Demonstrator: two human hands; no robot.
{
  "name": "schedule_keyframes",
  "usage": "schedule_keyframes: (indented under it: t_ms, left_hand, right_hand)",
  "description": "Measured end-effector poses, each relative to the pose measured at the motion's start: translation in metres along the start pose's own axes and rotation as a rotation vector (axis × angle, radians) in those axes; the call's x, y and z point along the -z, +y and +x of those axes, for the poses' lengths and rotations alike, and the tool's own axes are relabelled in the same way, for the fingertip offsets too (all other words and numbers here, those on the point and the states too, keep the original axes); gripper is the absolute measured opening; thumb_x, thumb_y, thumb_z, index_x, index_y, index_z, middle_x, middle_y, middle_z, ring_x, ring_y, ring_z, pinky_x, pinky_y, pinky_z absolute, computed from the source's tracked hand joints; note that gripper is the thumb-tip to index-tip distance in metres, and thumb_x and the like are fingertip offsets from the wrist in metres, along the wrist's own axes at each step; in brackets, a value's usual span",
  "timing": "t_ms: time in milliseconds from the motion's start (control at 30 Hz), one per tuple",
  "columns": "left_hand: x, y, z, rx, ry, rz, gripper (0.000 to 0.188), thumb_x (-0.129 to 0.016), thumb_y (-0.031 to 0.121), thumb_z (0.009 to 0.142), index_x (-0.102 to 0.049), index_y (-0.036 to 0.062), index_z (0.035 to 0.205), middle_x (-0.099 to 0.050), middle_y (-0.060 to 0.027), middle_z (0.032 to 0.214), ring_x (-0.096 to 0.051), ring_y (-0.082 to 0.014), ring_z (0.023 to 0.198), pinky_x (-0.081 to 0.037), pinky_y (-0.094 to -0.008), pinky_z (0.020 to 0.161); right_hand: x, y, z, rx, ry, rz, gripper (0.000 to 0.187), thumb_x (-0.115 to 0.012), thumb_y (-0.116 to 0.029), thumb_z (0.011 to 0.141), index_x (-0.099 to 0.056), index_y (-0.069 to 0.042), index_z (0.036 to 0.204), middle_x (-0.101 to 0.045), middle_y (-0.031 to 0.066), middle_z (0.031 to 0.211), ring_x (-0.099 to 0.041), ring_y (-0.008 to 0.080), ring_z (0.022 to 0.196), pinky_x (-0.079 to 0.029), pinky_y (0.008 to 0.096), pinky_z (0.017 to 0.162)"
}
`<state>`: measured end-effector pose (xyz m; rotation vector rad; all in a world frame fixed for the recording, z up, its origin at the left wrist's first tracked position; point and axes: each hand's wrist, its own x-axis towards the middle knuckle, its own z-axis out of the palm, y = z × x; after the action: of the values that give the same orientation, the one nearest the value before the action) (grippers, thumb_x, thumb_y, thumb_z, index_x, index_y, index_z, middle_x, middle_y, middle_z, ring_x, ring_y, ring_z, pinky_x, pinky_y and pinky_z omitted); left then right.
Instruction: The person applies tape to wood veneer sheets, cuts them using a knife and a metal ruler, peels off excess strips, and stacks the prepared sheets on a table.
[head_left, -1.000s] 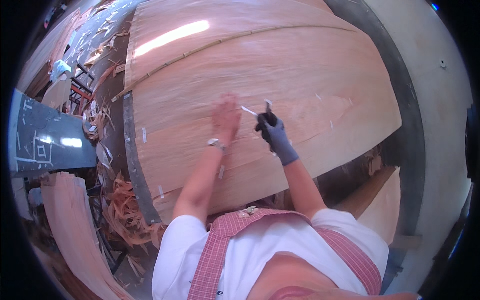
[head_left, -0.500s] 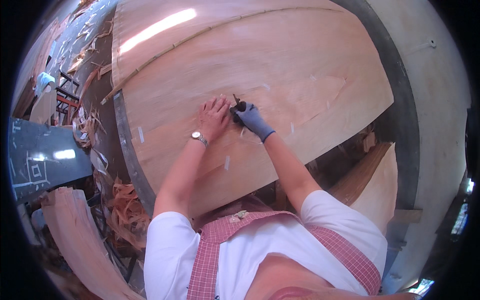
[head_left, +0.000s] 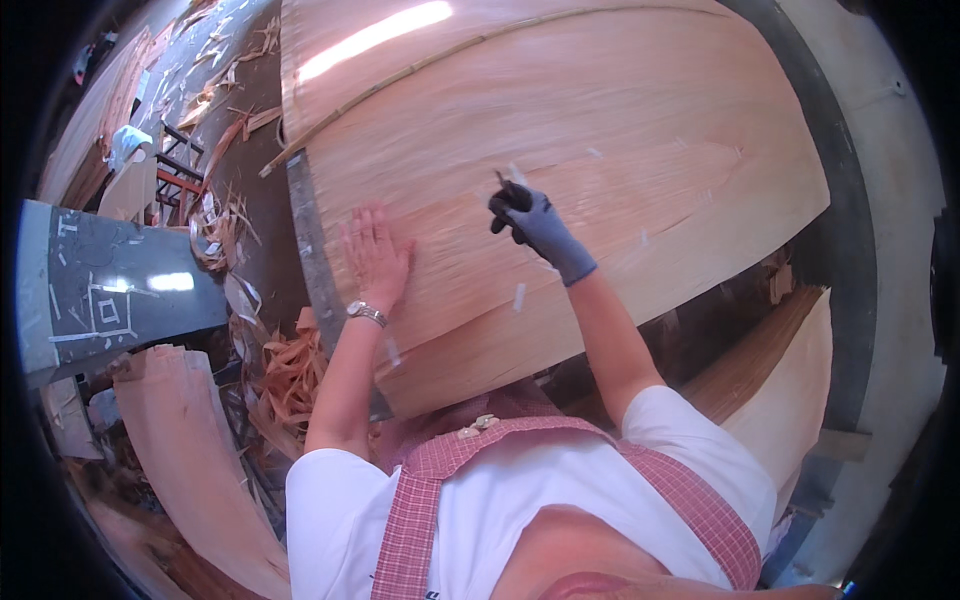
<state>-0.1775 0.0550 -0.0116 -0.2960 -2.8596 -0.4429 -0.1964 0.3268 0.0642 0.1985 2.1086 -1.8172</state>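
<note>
Head view is showing the left hand [head_left: 375, 250] lying open and flat, holding nothing, on the veneer sheet [head_left: 620, 130], while the gloved right hand [head_left: 530, 220] is gripping a small dark tool [head_left: 503, 186] (probably a knife). Repairing seems underway; the next cut needs steady pressing.

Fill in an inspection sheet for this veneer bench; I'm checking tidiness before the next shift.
Surface: worktable almost wholly covered by the sheet, only its dark left edge showing.
Job's things: large veneer sheet lying flat, with small pale tape strips stuck on it; a small dark tool in the gloved hand.
Clutter: veneer scraps piled on the floor at the table's left.
Grippers: left hand bare, pressed flat on the sheet, watch on its wrist; right hand in a grey glove, closed on the tool.
Cables: nothing seen.
Surroundings: more veneer stacks lower left, a dark grey panel at left.
</note>
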Motion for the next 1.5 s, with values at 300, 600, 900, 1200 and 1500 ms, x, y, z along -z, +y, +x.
schedule_keyframes:
  t_ms: [300,600,900,1200,1500]
  left_hand:
    - [0.015,-0.073,0.01,-0.223,-0.008,-0.045,0.065,-0.062,0.029,0.087,-0.04,0.0105,0.145,-0.041,-0.0083,0.149,-0.039,-0.0263,0.135,-0.023,-0.0516,0.114]
    - [0.023,-0.079,0.01,-0.427,-0.224,-0.058,0.057,-0.051,0.04,0.093,-0.041,0.025,0.146,-0.041,-0.0106,0.149,-0.04,-0.0321,0.135,-0.022,-0.0596,0.109]
    - [0.026,-0.071,0.017,-0.443,-0.338,0.084,0.057,-0.053,0.038,0.091,-0.041,0.0268,0.146,-0.039,-0.0096,0.151,-0.039,-0.0347,0.136,-0.018,-0.0608,0.111]
    - [0.04,-0.022,-0.045,-0.743,-0.335,-0.299,0.058,-0.056,0.027,0.09,-0.042,0.0145,0.144,-0.04,-0.0025,0.151,-0.037,-0.0213,0.137,-0.024,-0.0497,0.112]
    - [0.05,0.007,-0.09,-0.936,-0.359,-0.173,0.061,-0.06,0.028,0.087,-0.042,0.0182,0.145,-0.037,-0.0011,0.153,-0.033,-0.0262,0.139,-0.02,-0.0492,0.114]
  right_hand:
    - [-0.171,0.013,0.078,-0.027,0.304,-0.846,0.041,-0.071,-0.039,0.083,-0.06,-0.003,0.1,-0.07,0.0173,0.086,-0.068,0.0301,0.077,-0.052,0.0403,0.068]
    - [-0.189,0.025,0.003,-0.26,0.349,-0.058,0.025,-0.063,-0.028,0.093,-0.065,-0.003,0.089,-0.067,0.0058,0.067,-0.06,0.0098,0.054,-0.046,0.0258,0.049]
    - [-0.215,0.039,-0.073,-0.259,0.551,0.265,0.022,-0.063,-0.028,0.093,-0.063,-0.006,0.092,-0.066,0.0062,0.065,-0.048,0.009,0.044,-0.038,0.0247,0.042]
    - [-0.193,0.08,-0.177,-0.332,0.648,0.458,0.02,-0.062,-0.03,0.093,-0.068,-0.011,0.093,-0.066,0.0031,0.066,-0.046,0.0058,0.044,-0.034,0.022,0.04]
    - [-0.199,0.114,-0.18,-0.275,0.655,0.525,0.022,-0.061,-0.029,0.094,-0.065,-0.007,0.094,-0.065,0.0057,0.065,-0.049,0.0075,0.045,-0.036,0.0222,0.043]
